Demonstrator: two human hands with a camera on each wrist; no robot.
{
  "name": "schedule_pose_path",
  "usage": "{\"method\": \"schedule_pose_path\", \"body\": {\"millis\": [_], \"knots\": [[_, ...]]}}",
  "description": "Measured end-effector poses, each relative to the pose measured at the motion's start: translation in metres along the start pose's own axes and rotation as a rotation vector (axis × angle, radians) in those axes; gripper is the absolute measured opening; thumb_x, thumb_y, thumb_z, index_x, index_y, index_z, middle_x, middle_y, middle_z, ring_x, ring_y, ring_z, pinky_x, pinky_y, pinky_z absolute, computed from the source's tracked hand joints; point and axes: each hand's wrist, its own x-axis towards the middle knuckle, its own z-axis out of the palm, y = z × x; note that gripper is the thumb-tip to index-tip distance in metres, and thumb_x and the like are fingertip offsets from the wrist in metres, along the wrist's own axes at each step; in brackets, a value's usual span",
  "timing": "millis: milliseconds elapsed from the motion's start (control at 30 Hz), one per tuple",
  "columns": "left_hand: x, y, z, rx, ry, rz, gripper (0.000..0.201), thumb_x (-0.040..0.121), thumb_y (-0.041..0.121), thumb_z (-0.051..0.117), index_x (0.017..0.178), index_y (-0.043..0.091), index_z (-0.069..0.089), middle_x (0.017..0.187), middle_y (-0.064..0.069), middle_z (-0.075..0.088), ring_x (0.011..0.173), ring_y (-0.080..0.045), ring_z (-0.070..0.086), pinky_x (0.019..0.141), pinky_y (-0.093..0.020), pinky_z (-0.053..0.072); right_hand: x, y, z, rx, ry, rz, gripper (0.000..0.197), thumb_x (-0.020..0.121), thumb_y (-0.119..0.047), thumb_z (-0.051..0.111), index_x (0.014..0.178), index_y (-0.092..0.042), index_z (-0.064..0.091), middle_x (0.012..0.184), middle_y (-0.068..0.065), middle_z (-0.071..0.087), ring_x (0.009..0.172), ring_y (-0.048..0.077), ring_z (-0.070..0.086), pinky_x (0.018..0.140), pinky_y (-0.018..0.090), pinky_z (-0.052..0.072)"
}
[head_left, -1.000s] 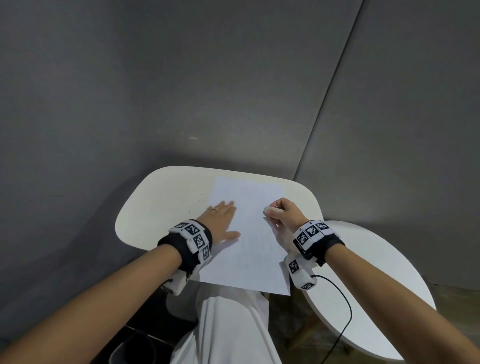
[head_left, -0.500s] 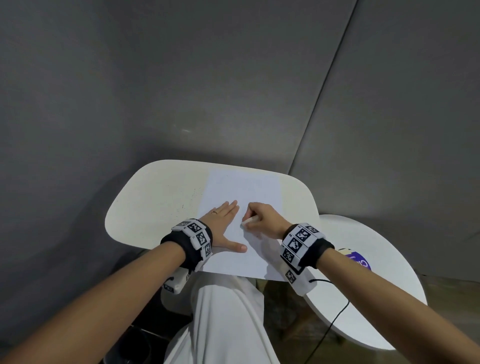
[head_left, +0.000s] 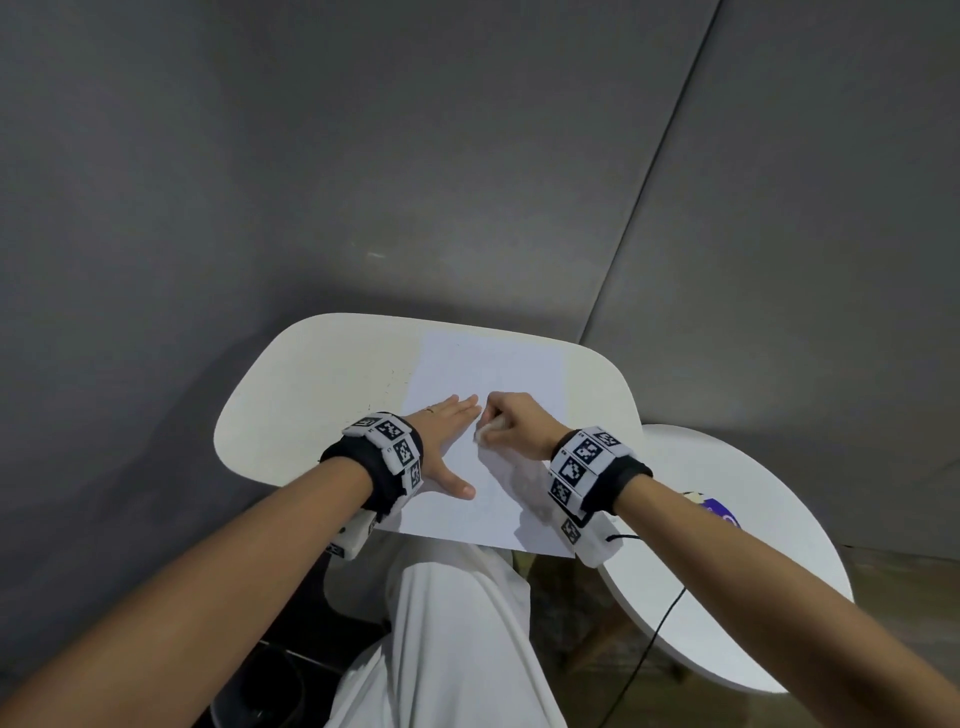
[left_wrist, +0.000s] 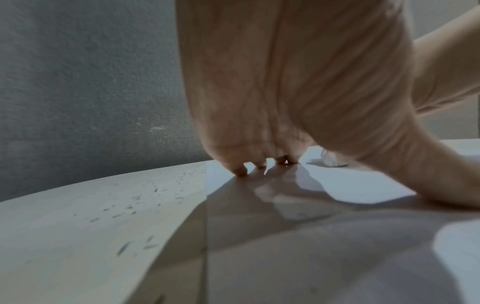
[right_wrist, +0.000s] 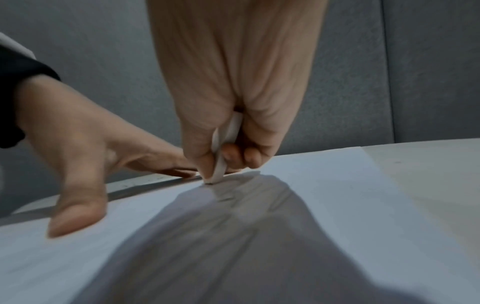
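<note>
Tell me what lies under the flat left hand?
A white paper sheet on the white table. The left hand presses on it; the patch beneath the palm is hidden.

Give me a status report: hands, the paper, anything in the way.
Left hand flat on the paper, pinning it. Right hand pinches a white eraser, tip on the paper. Nothing blocking; crumbs on the table left of the paper.

White eraser (right_wrist: 217, 164) tilted, tip on flat white paper (head_left: 488, 374)
</note>
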Motion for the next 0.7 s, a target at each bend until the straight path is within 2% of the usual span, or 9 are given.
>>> {"method": "schedule_pose_path", "body": {"millis": [33,100,167,300,433,500,567,600,700], "knots": [[0.001,-0.002,0.002,-0.002,0.004,-0.002,0.119,0.074,0.059,0.072,0.154,0.019,-0.006,0.160,0.006,-0.017,0.147,-0.013,-0.017,0.118,-0.034,-0.003,0.000,-0.001,0.002,0.010,0.021,0.005,0.019,0.077,-0.005,0.063,0.070,-0.014,0.048,0.097,0.016,0.069,0.080,0.022,0.059,0.062,0.019,0.042],[0.000,-0.003,0.004,-0.009,0.017,0.003,0.119,0.074,0.059,0.073,0.155,0.020,-0.005,0.160,0.007,-0.015,0.147,-0.013,-0.016,0.118,-0.034,-0.002,-0.002,-0.003,0.005,-0.022,-0.120,-0.006,0.010,0.078,-0.006,0.064,0.073,-0.010,0.056,0.092,0.013,0.068,0.077,0.017,0.058,0.063,0.019,0.043],[0.001,-0.005,0.005,-0.020,0.028,0.011,0.119,0.073,0.059,0.073,0.155,0.021,-0.006,0.160,0.007,-0.015,0.147,-0.013,-0.016,0.118,-0.035,-0.002,-0.005,-0.007,0.003,-0.045,-0.210,-0.006,0.010,0.078,-0.009,0.066,0.074,-0.015,0.059,0.089,0.008,0.068,0.075,0.012,0.057,0.065,0.017,0.044],[0.004,-0.009,0.007,-0.036,0.029,0.023,0.121,0.069,0.062,0.074,0.155,0.023,-0.002,0.161,0.006,-0.013,0.147,-0.017,-0.016,0.118,-0.039,-0.002,0.005,-0.005,0.007,0.016,0.055,0.017,0.024,0.077,-0.003,0.062,0.067,-0.016,0.045,0.082,0.009,0.060,0.074,0.017,0.052,0.059,0.019,0.039],[0.004,-0.010,0.009,-0.082,0.054,0.042,0.117,0.070,0.058,0.076,0.154,0.027,0.002,0.161,0.007,-0.012,0.147,-0.014,-0.016,0.119,-0.040,-0.004,-0.001,-0.013,0.013,-0.030,-0.212,-0.020,0.017,0.076,-0.005,0.066,0.067,-0.015,0.057,0.066,-0.007,0.055,0.060,0.003,0.051,0.055,0.010,0.038],[0.004,-0.009,0.009,-0.064,0.040,0.039,0.117,0.072,0.058,0.074,0.155,0.025,-0.002,0.160,0.008,-0.015,0.147,-0.014,-0.017,0.118,-0.039,-0.005,0.005,-0.008,0.007,-0.021,-0.104,-0.001,0.017,0.077,-0.005,0.067,0.070,-0.014,0.054,0.077,0.000,0.063,0.067,0.008,0.055,0.057,0.010,0.040],[0.005,-0.011,0.010,-0.030,0.033,0.029,0.119,0.074,0.060,0.072,0.154,0.022,-0.007,0.160,0.008,-0.017,0.146,-0.014,-0.018,0.118,-0.038,-0.006,0.008,-0.004,0.001,-0.021,0.046,0.014,0.025,0.077,-0.006,0.066,0.067,-0.018,0.046,0.092,0.013,0.067,0.078,0.020,0.058,0.062,0.019,0.041],[0.005,-0.011,0.010,-0.028,0.031,0.030,0.119,0.074,0.061,0.071,0.154,0.022,-0.008,0.160,0.009,-0.018,0.146,-0.014,-0.019,0.118,-0.038,-0.006,0.006,-0.004,0.001,-0.035,0.026,0.019,0.024,0.078,-0.008,0.066,0.067,-0.018,0.046,0.093,0.012,0.067,0.079,0.020,0.057,0.063,0.021,0.042],[0.004,-0.011,0.010,-0.020,0.028,0.031,0.120,0.074,0.062,0.070,0.154,0.021,-0.009,0.160,0.008,-0.018,0.146,-0.013,-0.019,0.117,-0.038,-0.008,-0.002,-0.006,0.004,-0.084,-0.220,0.009,0.006,0.079,-0.013,0.067,0.078,-0.012,0.062,0.087,0.004,0.065,0.075,0.012,0.057,0.069,0.022,0.046]]}}
